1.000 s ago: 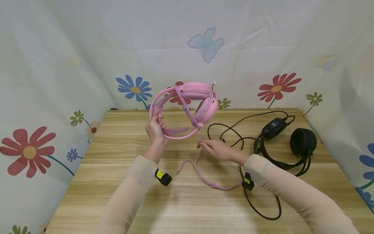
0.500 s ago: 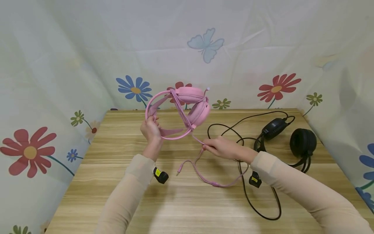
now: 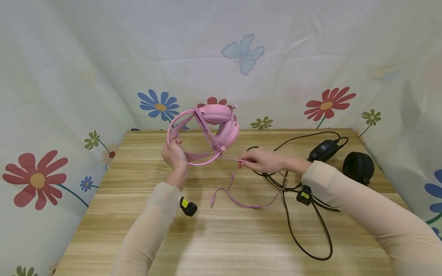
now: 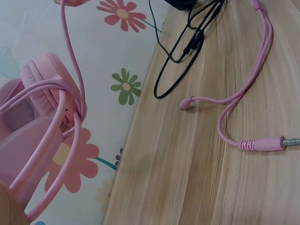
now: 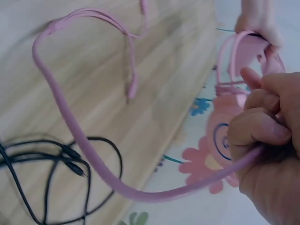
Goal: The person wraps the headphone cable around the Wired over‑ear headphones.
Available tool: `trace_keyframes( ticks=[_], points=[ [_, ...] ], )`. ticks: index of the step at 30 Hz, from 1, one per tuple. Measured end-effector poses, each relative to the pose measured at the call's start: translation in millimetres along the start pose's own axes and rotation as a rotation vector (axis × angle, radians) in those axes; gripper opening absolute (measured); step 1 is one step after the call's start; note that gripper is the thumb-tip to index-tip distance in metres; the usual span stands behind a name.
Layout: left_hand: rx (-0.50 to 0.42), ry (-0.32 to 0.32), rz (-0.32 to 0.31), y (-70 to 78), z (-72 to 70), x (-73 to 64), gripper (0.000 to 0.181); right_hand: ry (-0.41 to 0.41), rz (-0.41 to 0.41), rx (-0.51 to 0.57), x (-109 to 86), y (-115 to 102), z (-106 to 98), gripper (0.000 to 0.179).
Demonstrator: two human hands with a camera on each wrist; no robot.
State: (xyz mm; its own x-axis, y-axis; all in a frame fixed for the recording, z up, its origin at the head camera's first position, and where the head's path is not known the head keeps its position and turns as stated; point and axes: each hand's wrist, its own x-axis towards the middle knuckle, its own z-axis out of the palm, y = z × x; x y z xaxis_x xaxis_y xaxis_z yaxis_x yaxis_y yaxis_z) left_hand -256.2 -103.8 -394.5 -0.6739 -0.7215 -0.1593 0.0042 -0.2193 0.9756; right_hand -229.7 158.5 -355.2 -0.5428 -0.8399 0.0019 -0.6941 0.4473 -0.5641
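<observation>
My left hand (image 3: 175, 155) grips the headband of a pink headset (image 3: 228, 134), held up above the table with its ear cups pointing right. Several turns of pink cable (image 3: 207, 130) are wrapped across the headset from one side of the band to the other. Between its fingers my right hand (image 3: 264, 160) pinches the pink cable, and a taut stretch runs from there to the headset. In the right wrist view curled fingers (image 5: 255, 126) close round the cable (image 5: 154, 196). The cable's loose end lies on the table with its split and a pink audio plug (image 4: 262, 144).
A black headset (image 3: 358, 167) lies at the right of the wooden table (image 3: 241, 245), partly behind my right arm. Its black cable (image 3: 310, 255) loops across the tabletop under the pink one. A flowered cloth (image 3: 193, 69) hangs behind and at both sides.
The pink headset and my left hand have shifted left and slightly down. My right hand has moved right and up, pulling the cable between the hands longer and flatter.
</observation>
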Motion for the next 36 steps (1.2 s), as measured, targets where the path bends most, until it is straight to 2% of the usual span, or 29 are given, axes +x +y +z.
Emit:
trace_keyframes(
  ticks=[6, 9, 14, 17, 22, 27, 32, 36],
  points=[
    [0.054, 0.038, 0.022, -0.2, -3.6, 4.9, 0.019, -0.044, 0.033, -0.012, -1.5, -9.2, -20.4, 0.020],
    [0.067, 0.056, 0.061, -3.3, -6.6, 9.0, 0.021, -0.032, 0.016, -0.018, -2.7, -13.5, -31.3, 0.018],
    [0.095, 0.073, 0.048, -9.3, -11.6, 12.4, 0.020, -0.005, -0.006, -0.040, -5.2, -18.7, -47.9, 0.015],
    [0.111, 0.044, 0.037, -11.4, -12.4, 10.7, 0.024, 0.006, -0.017, -0.056, -5.6, -20.3, -54.6, 0.013],
    [0.151, -0.033, 0.107, -10.1, -9.0, 3.3, 0.023, 0.030, -0.045, -0.044, -3.2, -25.0, -62.8, 0.012],
    [0.228, -0.075, 0.193, -8.0, -4.1, -5.5, 0.025, 0.042, -0.105, -0.020, 2.2, -31.6, -68.5, 0.013],
    [0.258, -0.142, 0.287, -6.2, -0.6, -12.6, 0.022, 0.113, -0.179, -0.123, 9.1, -35.7, -74.2, 0.012],
    [0.267, -0.195, 0.390, -2.4, 1.6, -17.3, 0.022, 0.187, -0.237, -0.261, 12.0, -35.9, -80.5, 0.009]
  ],
)
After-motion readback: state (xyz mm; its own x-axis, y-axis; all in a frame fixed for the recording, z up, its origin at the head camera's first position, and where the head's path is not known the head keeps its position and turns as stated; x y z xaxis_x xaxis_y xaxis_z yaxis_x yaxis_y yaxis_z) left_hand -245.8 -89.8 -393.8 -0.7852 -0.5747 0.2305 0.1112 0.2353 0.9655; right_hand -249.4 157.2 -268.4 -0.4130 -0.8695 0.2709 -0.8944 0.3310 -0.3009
